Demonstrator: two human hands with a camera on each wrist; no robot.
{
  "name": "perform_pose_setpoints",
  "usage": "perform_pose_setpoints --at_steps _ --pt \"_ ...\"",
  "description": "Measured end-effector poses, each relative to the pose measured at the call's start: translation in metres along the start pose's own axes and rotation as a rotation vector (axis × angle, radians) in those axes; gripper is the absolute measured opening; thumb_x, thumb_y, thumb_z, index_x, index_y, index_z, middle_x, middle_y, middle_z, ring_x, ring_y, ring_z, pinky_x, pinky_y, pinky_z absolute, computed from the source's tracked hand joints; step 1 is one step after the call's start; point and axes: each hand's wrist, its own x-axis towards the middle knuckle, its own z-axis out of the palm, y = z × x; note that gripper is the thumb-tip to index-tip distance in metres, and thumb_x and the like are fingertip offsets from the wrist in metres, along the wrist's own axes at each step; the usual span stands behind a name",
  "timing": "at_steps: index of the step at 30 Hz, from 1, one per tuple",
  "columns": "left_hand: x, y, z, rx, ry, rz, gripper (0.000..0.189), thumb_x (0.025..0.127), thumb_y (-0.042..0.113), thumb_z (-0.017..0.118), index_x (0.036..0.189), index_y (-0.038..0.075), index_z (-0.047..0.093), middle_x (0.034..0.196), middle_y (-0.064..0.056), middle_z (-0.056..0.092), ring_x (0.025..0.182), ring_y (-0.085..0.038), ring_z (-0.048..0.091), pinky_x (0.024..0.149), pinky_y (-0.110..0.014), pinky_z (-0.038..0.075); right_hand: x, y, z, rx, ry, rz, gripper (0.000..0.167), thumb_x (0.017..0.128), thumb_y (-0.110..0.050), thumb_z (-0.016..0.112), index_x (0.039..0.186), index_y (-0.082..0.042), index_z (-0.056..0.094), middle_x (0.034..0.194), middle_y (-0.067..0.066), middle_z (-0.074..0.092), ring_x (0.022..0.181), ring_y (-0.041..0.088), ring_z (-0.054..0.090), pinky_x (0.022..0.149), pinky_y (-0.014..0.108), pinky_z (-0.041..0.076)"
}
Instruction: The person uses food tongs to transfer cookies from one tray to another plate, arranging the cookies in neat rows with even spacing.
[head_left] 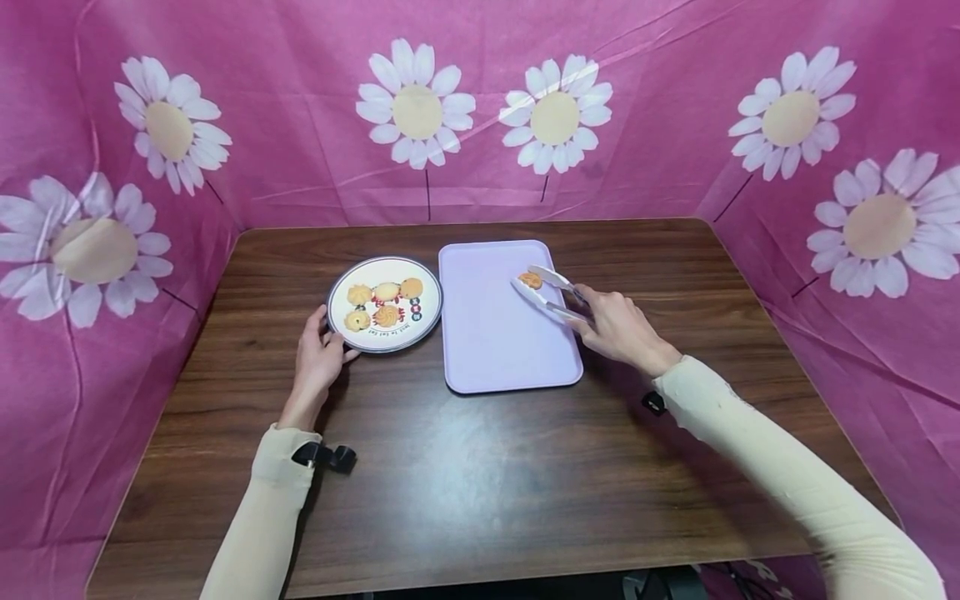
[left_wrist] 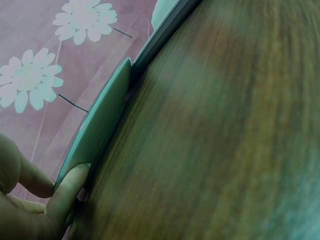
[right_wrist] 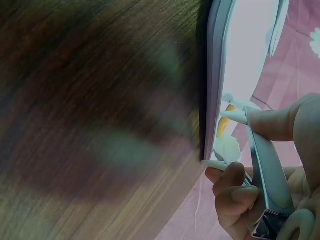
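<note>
A round white plate (head_left: 382, 337) with a dark rim carries several cookies and printed red and dark markings. My left hand (head_left: 318, 354) holds the plate's left edge; in the left wrist view, thumb and fingers (left_wrist: 70, 187) meet at the rim. Metal tongs (head_left: 564, 310) are gripped in my right hand (head_left: 621, 327), and in the right wrist view its fingers (right_wrist: 272, 125) press on both arms. Between the tong tips a brown cookie (head_left: 530, 280) is on the lilac tray (head_left: 502, 350); whether the tips touch it I cannot tell.
Plate and tray sit side by side on a dark wooden table (head_left: 390, 500). Pink cloth (head_left: 480, 192) with large white daisies surrounds the back and sides. A black wrist device (head_left: 326, 457) is strapped to the left sleeve, another (head_left: 654, 403) to the right.
</note>
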Motion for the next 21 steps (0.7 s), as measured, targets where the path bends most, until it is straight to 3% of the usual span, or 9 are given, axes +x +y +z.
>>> perform_pose_setpoints --at_steps 7,14,21 --pt "0.0006 0.0001 -0.0004 0.003 -0.006 0.000 0.067 0.107 -0.001 0.031 0.169 0.012 0.010 0.172 -0.018 0.018 0.149 -0.032 0.043 0.079 -0.006 0.061 -0.0006 0.0005 0.0005 0.008 0.000 -0.001 0.051 0.095 -0.028 0.073 0.137 -0.004 0.058 0.090 0.020 0.071 0.068 0.035 0.062 0.057 0.060 0.057" --pt "0.0002 0.0000 -0.0008 0.014 -0.006 -0.014 0.066 0.108 0.001 0.031 0.169 0.013 0.009 0.173 -0.015 0.016 0.150 -0.029 0.042 0.083 -0.007 0.060 0.0007 -0.0008 -0.0015 0.040 -0.015 0.010 0.044 0.095 -0.030 0.073 0.128 -0.003 0.062 0.077 0.012 0.062 0.068 0.031 0.058 0.056 0.052 0.054" --pt "0.0016 0.0000 0.0003 0.007 0.002 -0.005 0.065 0.108 0.001 0.032 0.169 0.012 0.011 0.172 -0.017 0.019 0.148 -0.031 0.045 0.081 -0.007 0.061 -0.0010 0.0005 -0.0012 0.055 -0.020 0.008 0.048 0.095 -0.030 0.072 0.133 -0.003 0.061 0.077 0.012 0.061 0.068 0.030 0.057 0.055 0.048 0.053"
